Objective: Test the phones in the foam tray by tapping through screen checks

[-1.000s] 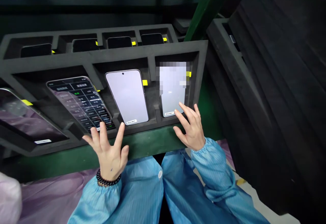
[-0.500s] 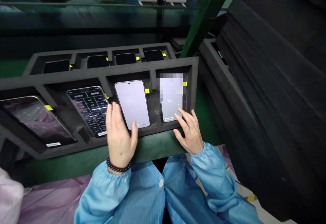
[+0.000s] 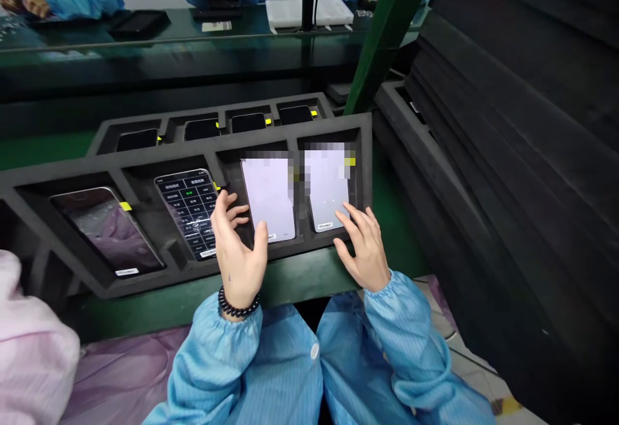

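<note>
The left hand [image 3: 239, 251] is loosely spread, its thumb over the lower edge of the blank pale-screened phone [image 3: 271, 199] and its fingers beside the left side, though whether they touch I can't tell. The right hand [image 3: 362, 247] has its fingers fanned at the bottom of the rightmost phone [image 3: 329, 186], which leaves most of that lit screen uncovered. Both phones lie face up in neighbouring pockets of the black tray [image 3: 366, 154] on the green table [image 3: 300, 283], whose dividers presumably keep them from knocking together.
</note>
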### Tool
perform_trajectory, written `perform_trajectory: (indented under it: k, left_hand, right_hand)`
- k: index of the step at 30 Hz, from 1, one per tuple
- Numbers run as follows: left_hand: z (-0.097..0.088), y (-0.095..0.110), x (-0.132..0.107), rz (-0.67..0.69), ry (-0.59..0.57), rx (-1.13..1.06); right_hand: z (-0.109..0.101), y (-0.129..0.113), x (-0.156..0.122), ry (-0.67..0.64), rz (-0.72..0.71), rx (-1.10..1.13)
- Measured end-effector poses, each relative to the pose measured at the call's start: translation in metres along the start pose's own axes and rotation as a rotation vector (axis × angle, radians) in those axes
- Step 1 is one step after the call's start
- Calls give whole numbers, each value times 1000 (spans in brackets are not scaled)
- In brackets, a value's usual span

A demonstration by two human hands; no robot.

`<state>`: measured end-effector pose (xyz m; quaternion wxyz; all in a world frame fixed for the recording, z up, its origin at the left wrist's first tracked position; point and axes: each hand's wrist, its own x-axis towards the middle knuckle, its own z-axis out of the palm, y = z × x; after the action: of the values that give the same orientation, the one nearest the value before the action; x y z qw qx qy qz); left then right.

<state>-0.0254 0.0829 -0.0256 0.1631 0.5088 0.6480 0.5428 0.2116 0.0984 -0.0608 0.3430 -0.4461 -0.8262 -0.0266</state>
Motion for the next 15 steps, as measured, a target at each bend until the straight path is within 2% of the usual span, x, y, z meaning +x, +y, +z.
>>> perform_trajectory:
  k: [3,5,8,12,15]
  left_hand:
    - [3,6,1,-17,21,67]
    - [0,6,6,-84,-3,0]
    - [-6,3,16,-179,-91,-132]
    - [-6,0,25,-196,-265,-148]
    - [0,4,25,-176,-243,-166]
  right_hand:
    - [1,-1,-1,16,17,26]
    - [1,-2,-1,37,25,45]
    - [2,-4,0,60,42,59]
    - [3,-4,-1,74,74,69]
    - [3,-4,-2,99,86,74]
